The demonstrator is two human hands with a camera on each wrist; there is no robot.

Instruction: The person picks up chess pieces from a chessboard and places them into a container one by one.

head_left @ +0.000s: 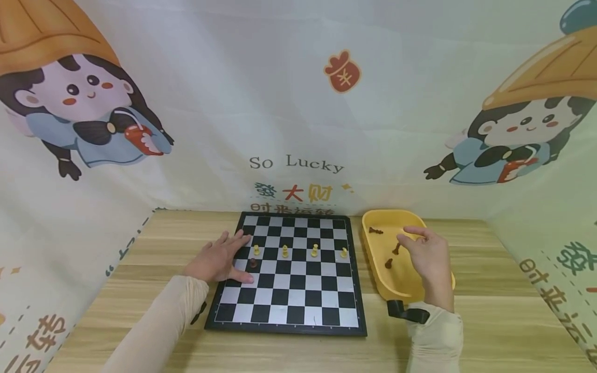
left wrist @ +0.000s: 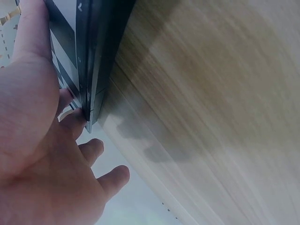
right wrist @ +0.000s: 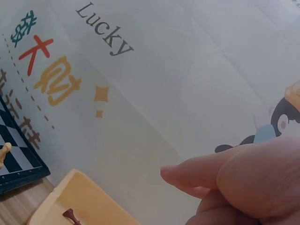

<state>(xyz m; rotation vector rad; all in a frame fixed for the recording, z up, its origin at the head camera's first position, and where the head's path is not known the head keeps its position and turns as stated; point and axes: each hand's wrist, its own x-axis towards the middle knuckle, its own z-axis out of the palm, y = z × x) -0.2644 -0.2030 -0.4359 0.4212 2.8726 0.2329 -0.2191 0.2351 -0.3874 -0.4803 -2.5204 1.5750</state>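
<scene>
My left hand (head_left: 215, 259) lies spread over the left edge of a black-and-white chessboard (head_left: 293, 297), thumb and fingers apart. Close to its fingers stands a brown chess piece (head_left: 253, 262), just in front of a pale yellow chess piece (head_left: 256, 249). Several yellow pieces, one of them a pawn-like piece (head_left: 285, 251), form a row across the board. Above the yellow tray (head_left: 379, 284) hovers my right hand (head_left: 428, 254), thumb and index finger apart with nothing visible between them. A brown chess piece (head_left: 396, 248) shows just below its thumb.
Two more brown pieces lie in the tray, one a chess piece (head_left: 375, 231) near the far left corner. The tray stands right of the board on a wooden table (head_left: 494, 311). A printed cloth (head_left: 298, 114) hangs behind and at the sides.
</scene>
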